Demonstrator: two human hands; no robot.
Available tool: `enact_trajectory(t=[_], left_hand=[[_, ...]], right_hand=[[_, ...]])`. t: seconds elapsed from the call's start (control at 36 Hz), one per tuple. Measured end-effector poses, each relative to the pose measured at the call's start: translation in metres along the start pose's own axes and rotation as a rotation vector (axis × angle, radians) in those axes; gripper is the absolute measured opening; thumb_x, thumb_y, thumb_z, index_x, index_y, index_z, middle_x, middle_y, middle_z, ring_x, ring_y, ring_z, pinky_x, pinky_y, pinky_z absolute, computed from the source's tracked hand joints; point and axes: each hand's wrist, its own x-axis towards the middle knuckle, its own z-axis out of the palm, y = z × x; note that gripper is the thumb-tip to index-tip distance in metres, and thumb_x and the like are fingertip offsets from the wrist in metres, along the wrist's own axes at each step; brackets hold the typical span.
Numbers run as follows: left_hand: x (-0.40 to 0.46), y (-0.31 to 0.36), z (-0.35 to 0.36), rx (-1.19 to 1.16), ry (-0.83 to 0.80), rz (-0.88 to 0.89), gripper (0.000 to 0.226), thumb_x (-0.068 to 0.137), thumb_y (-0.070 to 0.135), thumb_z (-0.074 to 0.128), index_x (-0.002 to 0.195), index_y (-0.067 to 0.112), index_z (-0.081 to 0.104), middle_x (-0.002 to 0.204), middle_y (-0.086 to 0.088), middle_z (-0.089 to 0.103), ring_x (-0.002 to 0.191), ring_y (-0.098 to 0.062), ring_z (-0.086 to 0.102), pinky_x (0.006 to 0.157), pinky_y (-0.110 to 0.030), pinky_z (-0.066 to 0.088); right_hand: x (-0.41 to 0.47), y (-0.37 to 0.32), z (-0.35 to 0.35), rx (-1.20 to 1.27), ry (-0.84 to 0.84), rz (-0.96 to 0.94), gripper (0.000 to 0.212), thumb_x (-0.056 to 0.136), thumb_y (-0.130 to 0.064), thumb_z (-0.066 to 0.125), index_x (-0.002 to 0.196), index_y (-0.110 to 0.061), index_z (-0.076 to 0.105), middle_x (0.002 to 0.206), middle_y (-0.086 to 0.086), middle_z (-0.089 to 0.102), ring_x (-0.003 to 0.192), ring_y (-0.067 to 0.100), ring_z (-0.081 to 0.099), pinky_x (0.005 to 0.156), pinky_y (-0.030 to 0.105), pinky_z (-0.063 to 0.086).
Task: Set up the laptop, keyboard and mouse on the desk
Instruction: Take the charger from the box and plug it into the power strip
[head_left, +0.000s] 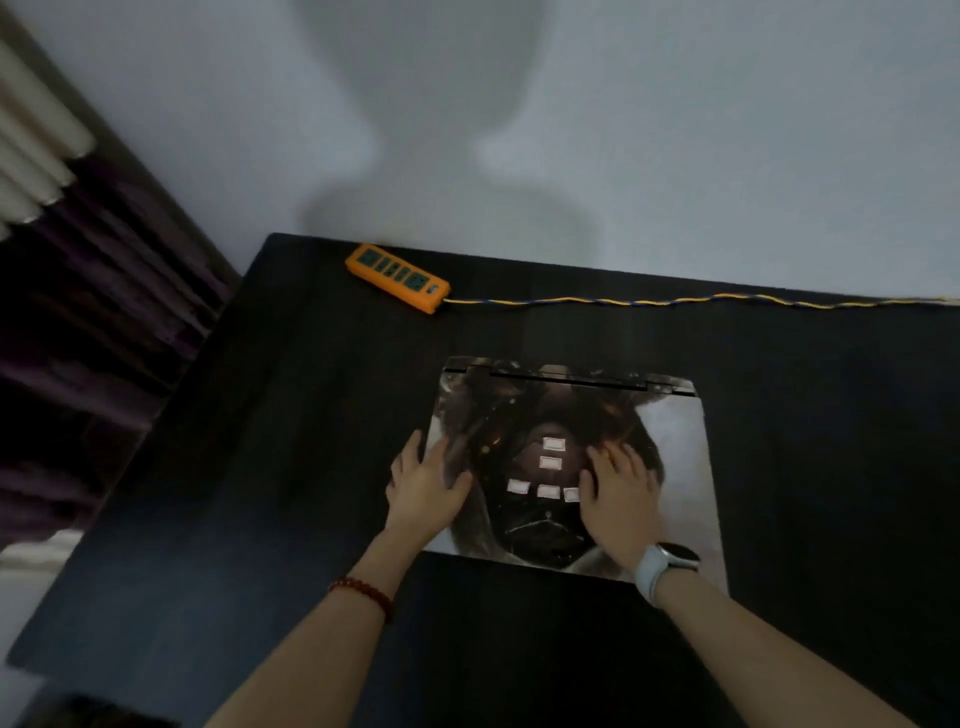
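Both hands, left hand (427, 483) and right hand (618, 488), rest fingers-spread on the closed laptop (675, 467); looks stiff and heavyish, so I'd grip its side edges.

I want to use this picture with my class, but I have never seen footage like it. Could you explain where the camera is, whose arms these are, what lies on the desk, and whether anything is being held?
There is no machine here. The single picture comes from a wide-angle camera worn on a person's head, looking forward and down, so the two bare arms reaching in from the bottom are the wearer's own. The left hand, with a red bead bracelet at the wrist, and the right hand, with a watch at the wrist, both lie flat with fingers spread on a closed laptop, whose lid is covered with a picture and small pale stickers. Nothing is gripped or lifted. The laptop lies on a dark desk. At the desk's far edge lies an orange power strip with a twisted yellow and blue cord running off to the right. No keyboard or mouse is in view.
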Motion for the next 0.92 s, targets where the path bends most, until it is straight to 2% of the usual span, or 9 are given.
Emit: enact_trajectory(t=[0.08, 0.17, 0.33, 0.44, 0.53, 0.64, 0.72, 0.75, 0.92], left_hand=[[-0.040, -0.028, -0.012, -0.107, 0.168, 0.003, 0.053, 0.087, 0.037, 0.055, 0.136, 0.023, 0.039, 0.150, -0.004, 0.026, 0.135, -0.024, 0.026, 0.109, -0.046, 0.028], [-0.079, -0.063, -0.024, -0.182, 0.292, -0.088, 0.047, 0.089, 0.031, 0.055, 0.132, 0.017, 0.045, 0.139, -0.005, 0.045, 0.126, -0.020, 0.042, 0.105, -0.036, 0.037], [-0.187, -0.162, -0.051, -0.234, 0.441, -0.353, 0.037, 0.089, 0.027, 0.054, 0.124, 0.014, 0.056, 0.123, -0.006, 0.062, 0.113, -0.019, 0.057, 0.093, -0.027, 0.041], [-0.263, -0.229, -0.061, -0.313, 0.560, -0.493, 0.033, 0.090, 0.027, 0.052, 0.120, 0.013, 0.059, 0.116, -0.006, 0.066, 0.106, -0.019, 0.060, 0.084, -0.024, 0.042], [-0.314, -0.274, -0.064, -0.440, 0.624, -0.582, 0.037, 0.092, 0.032, 0.048, 0.124, 0.015, 0.055, 0.114, -0.003, 0.065, 0.105, -0.015, 0.059, 0.084, -0.024, 0.046], [-0.387, -0.346, -0.066, -0.489, 0.705, -0.663, 0.033, 0.093, 0.028, 0.049, 0.122, 0.015, 0.056, 0.118, -0.002, 0.064, 0.107, -0.016, 0.059, 0.080, -0.020, 0.042], [-0.440, -0.405, -0.070, -0.511, 0.752, -0.750, 0.033, 0.092, 0.027, 0.049, 0.121, 0.014, 0.057, 0.119, -0.004, 0.064, 0.108, -0.016, 0.059, 0.080, -0.020, 0.042], [-0.455, -0.424, -0.070, -0.518, 0.761, -0.776, 0.032, 0.092, 0.026, 0.049, 0.121, 0.014, 0.057, 0.118, -0.004, 0.064, 0.108, -0.017, 0.059, 0.081, -0.020, 0.042], [-0.505, -0.505, -0.068, -0.602, 0.771, -0.903, 0.027, 0.093, 0.027, 0.048, 0.115, 0.016, 0.059, 0.113, -0.004, 0.066, 0.103, -0.019, 0.060, 0.074, -0.023, 0.042]], right_hand=[[-0.017, -0.042, 0.016, 0.191, 0.010, -0.248, 0.031, 0.092, -0.019, 0.047, 0.122, -0.015, 0.054, 0.128, 0.008, 0.055, 0.123, 0.020, 0.046, 0.104, 0.033, 0.035], [-0.036, -0.087, 0.035, 0.274, -0.129, -0.399, 0.030, 0.093, -0.018, 0.046, 0.121, -0.014, 0.055, 0.120, 0.005, 0.060, 0.112, 0.017, 0.054, 0.096, 0.025, 0.039], [-0.110, -0.182, 0.088, 0.235, -0.522, -0.632, 0.034, 0.094, -0.017, 0.043, 0.127, -0.015, 0.050, 0.121, 0.005, 0.061, 0.111, 0.019, 0.057, 0.092, 0.028, 0.045], [-0.169, -0.232, 0.118, 0.135, -0.706, -0.721, 0.032, 0.096, -0.018, 0.040, 0.125, -0.015, 0.051, 0.120, 0.008, 0.062, 0.108, 0.022, 0.058, 0.090, 0.033, 0.047], [-0.212, -0.265, 0.142, 0.061, -0.776, -0.771, 0.031, 0.096, -0.019, 0.039, 0.122, -0.014, 0.054, 0.116, 0.010, 0.064, 0.104, 0.025, 0.059, 0.089, 0.039, 0.048], [-0.278, -0.313, 0.194, -0.030, -0.839, -0.867, 0.030, 0.097, -0.019, 0.036, 0.120, -0.012, 0.054, 0.109, 0.011, 0.064, 0.074, 0.011, 0.054, 0.071, 0.029, 0.041], [-0.335, -0.346, 0.236, -0.094, -0.871, -0.926, 0.031, 0.097, -0.017, 0.037, 0.122, -0.010, 0.053, 0.117, 0.014, 0.062, 0.100, 0.025, 0.059, 0.080, 0.032, 0.047], [-0.352, -0.355, 0.249, -0.116, -0.889, -0.939, 0.031, 0.097, -0.017, 0.037, 0.122, -0.010, 0.054, 0.115, 0.015, 0.063, 0.102, 0.028, 0.060, 0.084, 0.036, 0.049], [-0.411, -0.394, 0.314, -0.249, -0.960, -1.001, 0.031, 0.096, -0.021, 0.038, 0.124, -0.016, 0.051, 0.102, 0.016, 0.067, 0.091, 0.034, 0.063, 0.080, 0.045, 0.051]])
